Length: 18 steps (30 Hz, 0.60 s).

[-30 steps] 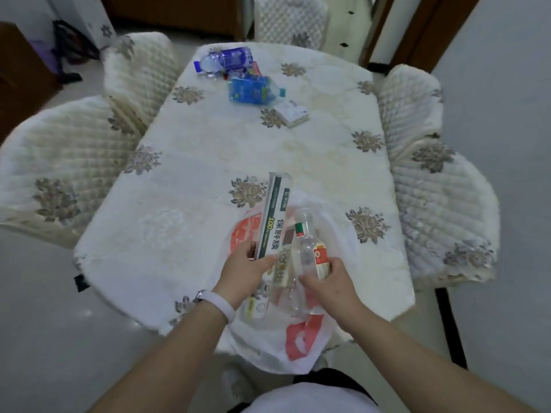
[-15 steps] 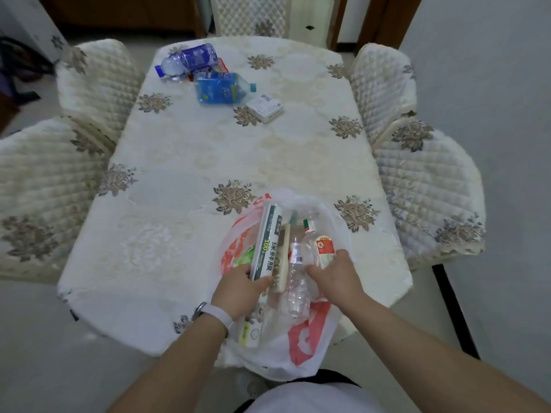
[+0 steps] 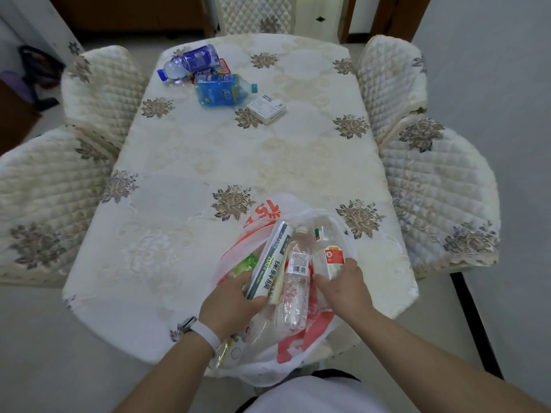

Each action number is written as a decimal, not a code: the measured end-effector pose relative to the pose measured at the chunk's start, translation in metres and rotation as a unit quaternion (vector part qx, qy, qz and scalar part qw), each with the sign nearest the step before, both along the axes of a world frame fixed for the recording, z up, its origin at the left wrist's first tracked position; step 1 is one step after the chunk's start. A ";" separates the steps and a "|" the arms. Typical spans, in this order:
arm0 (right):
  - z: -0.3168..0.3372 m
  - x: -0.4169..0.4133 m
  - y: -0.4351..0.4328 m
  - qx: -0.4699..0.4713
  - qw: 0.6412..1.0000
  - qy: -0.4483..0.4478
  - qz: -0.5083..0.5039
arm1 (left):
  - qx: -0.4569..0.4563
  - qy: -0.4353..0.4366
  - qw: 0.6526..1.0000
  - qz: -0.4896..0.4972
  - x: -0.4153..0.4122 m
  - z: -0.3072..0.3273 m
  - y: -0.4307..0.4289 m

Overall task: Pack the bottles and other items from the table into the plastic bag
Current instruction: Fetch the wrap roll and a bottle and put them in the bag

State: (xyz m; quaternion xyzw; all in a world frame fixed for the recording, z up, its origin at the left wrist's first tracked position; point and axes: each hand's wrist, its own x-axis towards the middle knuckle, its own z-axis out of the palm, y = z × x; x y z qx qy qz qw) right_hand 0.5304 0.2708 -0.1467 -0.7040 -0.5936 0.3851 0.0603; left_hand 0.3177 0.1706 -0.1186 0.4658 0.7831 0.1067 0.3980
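Seen from the head camera, the plastic bag (image 3: 301,350) lies open at the near edge of the table (image 3: 208,150). The left hand (image 3: 229,305) grips a long box (image 3: 269,263) inside the bag. The right hand (image 3: 343,289) holds a red-labelled bottle (image 3: 329,254) (a clear bottle (image 3: 295,281) lies between them). A dark blue bottle (image 3: 193,61), a light blue bottle (image 3: 222,90) and a small white box (image 3: 266,109) lie at the far end.

A pale cloth with brown flower patterns is covering the surface (image 3: 238,150). Quilted cream chairs are standing round it: two on the left (image 3: 44,189) (image 3: 104,84), one at the far end (image 3: 253,13) and two on the right (image 3: 387,79) (image 3: 441,198). Soft, even light is falling on the grey floor (image 3: 44,338). A plain pale wall (image 3: 492,55) is running along the right, and a brown wooden door frame (image 3: 399,16) is standing at the far right.
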 end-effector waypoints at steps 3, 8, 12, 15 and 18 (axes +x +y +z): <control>0.002 -0.003 0.011 0.019 1.000 0.007 -0.004 | 0.002 0.005 1.000 -0.014 0.000 0.003 0.009; 0.013 -0.013 0.031 0.087 0.995 0.034 0.037 | -0.011 0.011 1.000 -0.021 -0.001 0.007 0.022; 0.022 -0.020 0.035 0.121 0.990 0.048 0.056 | 0.006 -0.003 1.000 0.009 -0.001 0.005 0.028; 0.021 -0.020 0.029 0.101 0.992 0.048 0.062 | 0.025 -0.029 0.997 0.073 0.002 0.001 0.030; 0.015 -0.017 0.021 0.081 0.994 0.038 0.065 | 0.050 -0.029 0.992 0.108 0.006 -0.005 0.029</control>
